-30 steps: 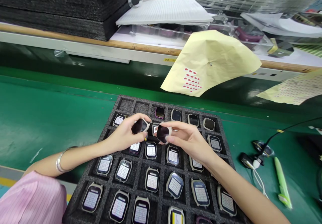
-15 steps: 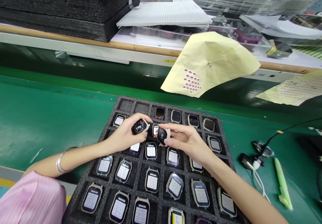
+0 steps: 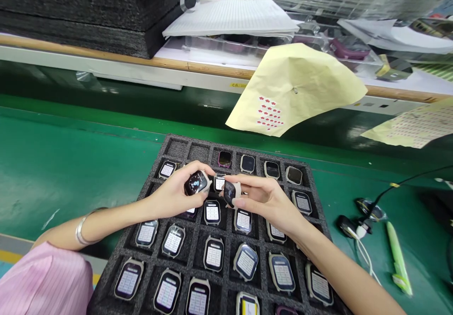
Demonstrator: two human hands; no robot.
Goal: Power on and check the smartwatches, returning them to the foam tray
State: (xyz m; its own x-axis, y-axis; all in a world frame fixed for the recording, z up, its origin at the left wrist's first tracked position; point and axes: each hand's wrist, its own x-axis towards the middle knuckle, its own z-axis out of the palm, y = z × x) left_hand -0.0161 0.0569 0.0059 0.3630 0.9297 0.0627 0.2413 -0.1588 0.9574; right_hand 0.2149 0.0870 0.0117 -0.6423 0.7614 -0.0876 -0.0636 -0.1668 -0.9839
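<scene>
My left hand (image 3: pixel 177 188) is closed round a strapless smartwatch (image 3: pixel 197 183), its lit dark face turned up. In my right hand (image 3: pixel 264 197) a second smartwatch (image 3: pixel 230 193) is pinched by its edges, tilted so the screen looks left. Both are held just above a black foam tray (image 3: pixel 198 152) divided into square pockets. Many pockets hold a smartwatch; one (image 3: pixel 213 253) near the middle shows a white grid on its screen. Watches in the back row, such as the purple-framed one (image 3: pixel 224 159), have dark screens. My hands cover part of the second row.
The tray lies on a green work surface (image 3: pixel 71 164). Behind it is a shelf edge with yellow paper (image 3: pixel 293 88) hanging down, black foam blocks (image 3: pixel 74 13) and stacked white sheets (image 3: pixel 233 18). To the right lie cables (image 3: pixel 364 253) and a light-green tool (image 3: pixel 397 258). A person sits beyond.
Both watches have turned slightly in my fingers, and my left thumb has shifted along the left watch. My hands stay almost in place.
</scene>
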